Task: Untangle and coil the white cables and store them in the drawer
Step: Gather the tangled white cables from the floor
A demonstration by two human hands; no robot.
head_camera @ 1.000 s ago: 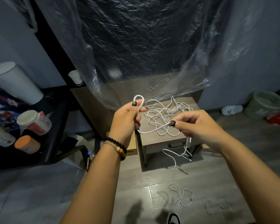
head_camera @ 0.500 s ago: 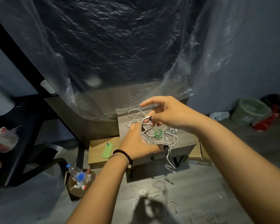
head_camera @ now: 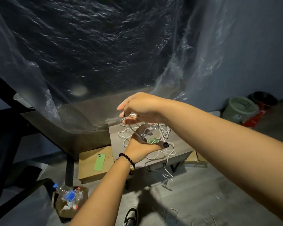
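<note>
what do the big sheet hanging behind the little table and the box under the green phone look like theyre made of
Sheet: thin clear plastic film, glossy; it wrinkles and glints, with a dark surface showing through. Box: likely cardboard, matte tan with flat faces and straight edges, though dim light leaves it open. The green phone lies flat on it.

A: Dim overall, cool blue cast. Light falls from above/front; forearms lit, corners nr black.
B: Glare?
A: Specks on plastic sheet (head_camera: 95,51). Hard shadows on floor (head_camera: 203,190). Wide-angle bend at edges; cables (head_camera: 166,132) slightly soft w/ motion blur.
</note>
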